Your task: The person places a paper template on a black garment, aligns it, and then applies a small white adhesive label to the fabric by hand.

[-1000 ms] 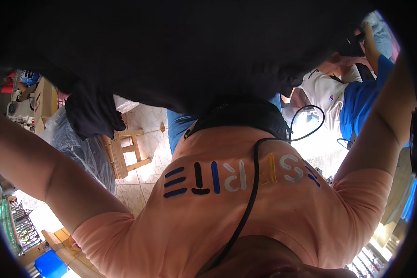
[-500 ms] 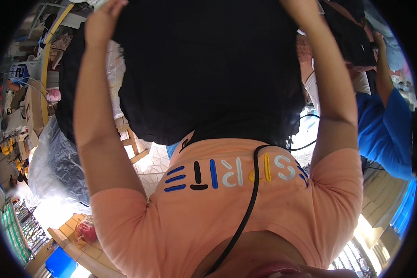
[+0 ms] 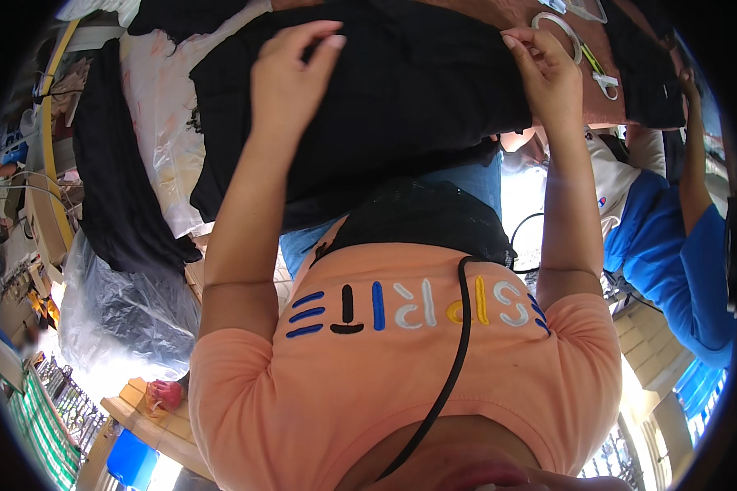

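A large black garment or piece of cloth lies over the table before me, its near edge hanging toward my lap. My left hand hovers on or just above its left part, thumb and forefinger apart, with nothing visible between them. At the far right corner of the cloth, my right hand pinches the edge between thumb and fingers. Just beyond that hand lie a white ring, like a tape roll, and a small yellow-green tool with a white end.
Clear plastic sheeting and another black cloth lie to the left. A translucent plastic bag bulges below them. More black cloth covers the brown table's right side, by a co-worker in a blue top.
The black cloth has come down from being held up in both hands and now lies spread on the table. My hands have moved lower and inward; the left has let go.
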The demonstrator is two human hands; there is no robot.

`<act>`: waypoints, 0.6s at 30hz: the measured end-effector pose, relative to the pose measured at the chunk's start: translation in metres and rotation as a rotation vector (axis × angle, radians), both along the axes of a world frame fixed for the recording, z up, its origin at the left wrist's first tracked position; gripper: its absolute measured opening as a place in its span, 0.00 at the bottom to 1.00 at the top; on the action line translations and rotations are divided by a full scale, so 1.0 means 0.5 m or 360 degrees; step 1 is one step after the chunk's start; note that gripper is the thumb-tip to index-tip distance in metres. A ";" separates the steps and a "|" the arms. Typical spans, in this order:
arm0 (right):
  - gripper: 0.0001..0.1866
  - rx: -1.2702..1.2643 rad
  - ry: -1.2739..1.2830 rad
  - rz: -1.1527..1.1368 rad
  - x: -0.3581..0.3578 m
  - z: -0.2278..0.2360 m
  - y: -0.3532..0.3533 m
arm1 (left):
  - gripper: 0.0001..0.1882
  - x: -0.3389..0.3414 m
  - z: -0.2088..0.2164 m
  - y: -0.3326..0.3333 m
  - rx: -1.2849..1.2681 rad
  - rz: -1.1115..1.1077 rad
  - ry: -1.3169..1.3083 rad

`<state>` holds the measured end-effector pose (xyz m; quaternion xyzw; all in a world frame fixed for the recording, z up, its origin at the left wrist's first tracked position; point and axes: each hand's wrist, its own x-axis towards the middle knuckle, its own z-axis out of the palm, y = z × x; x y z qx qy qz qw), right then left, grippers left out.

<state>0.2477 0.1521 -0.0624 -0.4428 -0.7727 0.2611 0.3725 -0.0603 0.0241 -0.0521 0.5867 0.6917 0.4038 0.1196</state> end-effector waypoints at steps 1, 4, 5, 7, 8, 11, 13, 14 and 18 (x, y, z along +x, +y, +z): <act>0.09 -0.0012 -0.0055 -0.0030 -0.004 0.004 -0.004 | 0.14 0.037 0.003 0.010 -0.0076 -0.0058 -0.0073; 0.09 0.0010 -0.0267 -0.0182 -0.022 0.008 -0.023 | 0.18 0.101 -0.036 0.054 0.0157 -0.0090 0.0146; 0.09 0.0001 -0.0300 -0.0200 -0.027 0.012 -0.032 | 0.19 0.117 -0.043 0.067 0.0209 -0.0087 0.0191; 0.09 -0.0015 -0.0364 -0.0240 -0.032 0.017 -0.048 | 0.16 0.147 -0.051 0.081 0.0397 -0.0026 0.0428; 0.09 0.0087 -0.0368 -0.0170 -0.026 0.007 -0.049 | 0.14 0.156 -0.058 0.088 0.0390 -0.0084 0.0404; 0.09 0.0339 -0.0401 -0.0039 -0.016 -0.011 -0.055 | 0.10 0.170 -0.082 0.105 0.0319 -0.0209 0.0282; 0.08 0.0437 -0.0448 -0.0059 -0.018 -0.009 -0.066 | 0.08 0.175 -0.088 0.109 0.0205 -0.0227 0.0140; 0.08 0.0476 -0.0431 -0.0061 -0.017 -0.010 -0.064 | 0.08 0.176 -0.089 0.109 0.0195 -0.0223 0.0148; 0.07 0.0347 -0.0267 -0.0002 -0.026 -0.004 -0.053 | 0.08 0.171 -0.080 0.097 0.0183 -0.0245 0.0206</act>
